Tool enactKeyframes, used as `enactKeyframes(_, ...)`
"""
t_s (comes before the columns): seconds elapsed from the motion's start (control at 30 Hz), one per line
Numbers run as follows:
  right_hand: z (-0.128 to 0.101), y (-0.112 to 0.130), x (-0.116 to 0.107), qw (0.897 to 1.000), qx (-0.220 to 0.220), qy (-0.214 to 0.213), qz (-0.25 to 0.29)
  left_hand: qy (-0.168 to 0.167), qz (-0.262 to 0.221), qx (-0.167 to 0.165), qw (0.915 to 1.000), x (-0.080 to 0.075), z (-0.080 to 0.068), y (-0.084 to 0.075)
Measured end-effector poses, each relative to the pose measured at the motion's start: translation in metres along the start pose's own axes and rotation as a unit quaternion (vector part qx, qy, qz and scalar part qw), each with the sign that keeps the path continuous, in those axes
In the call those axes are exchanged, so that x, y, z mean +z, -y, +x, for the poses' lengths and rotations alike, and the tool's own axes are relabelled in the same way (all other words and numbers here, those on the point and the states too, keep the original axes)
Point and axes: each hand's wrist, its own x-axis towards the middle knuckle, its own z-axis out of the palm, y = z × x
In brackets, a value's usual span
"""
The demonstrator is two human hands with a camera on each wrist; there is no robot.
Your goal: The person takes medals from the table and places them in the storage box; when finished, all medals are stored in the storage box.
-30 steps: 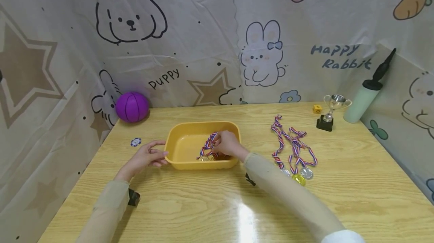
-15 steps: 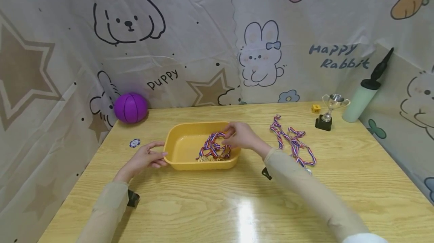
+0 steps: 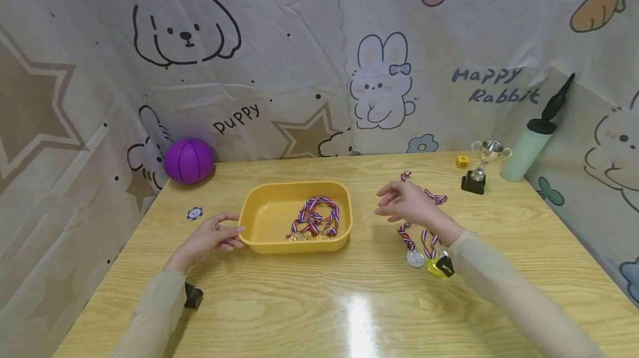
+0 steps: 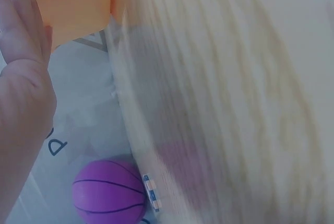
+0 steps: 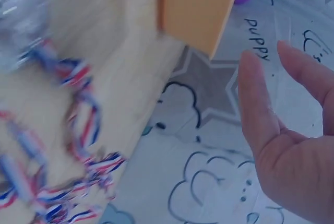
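In the head view a yellow plastic tray (image 3: 294,247) holds several gold medals (image 3: 297,237) on red, white and blue ribbons (image 3: 319,202). My left hand (image 3: 212,236) touches its left end, thumb at the rim and fingers along the outer wall. My right hand (image 3: 406,202) is held in the air right of the tray with nothing in it, thumb and fingers apart in the right wrist view. Beneath and beside it lie more medals: a silver medal (image 3: 415,258) and a yellow-gold medal (image 3: 435,268), their ribbons partly hidden by the hand and forearm.
A purple ball (image 3: 189,161) sits at the back left, with a poker chip (image 3: 194,213) nearer. At the back right stand a small trophy cup (image 3: 485,152), a yellow die (image 3: 462,161) and a green hand pump (image 3: 527,150). A printed cloth hangs behind the table.
My right hand has come up out of the tray and moved right, over the loose medals' ribbons. The medals in the tray are now uncovered. My left hand stays at the tray's end.
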Motion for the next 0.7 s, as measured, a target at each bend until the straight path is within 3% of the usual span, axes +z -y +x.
enactKeyframes(0.37,-0.030,-0.043,-0.012,0.999,0.029,-0.001,-0.022,0.004,-0.013,0.000,0.9999,0.001,0.003,0.003)
enactKeyframes(0.7,-0.029,-0.066,-0.010,0.998,0.046,-0.009,-0.042,-0.001,-0.020,0.001,0.9998,0.000,0.001,0.004)
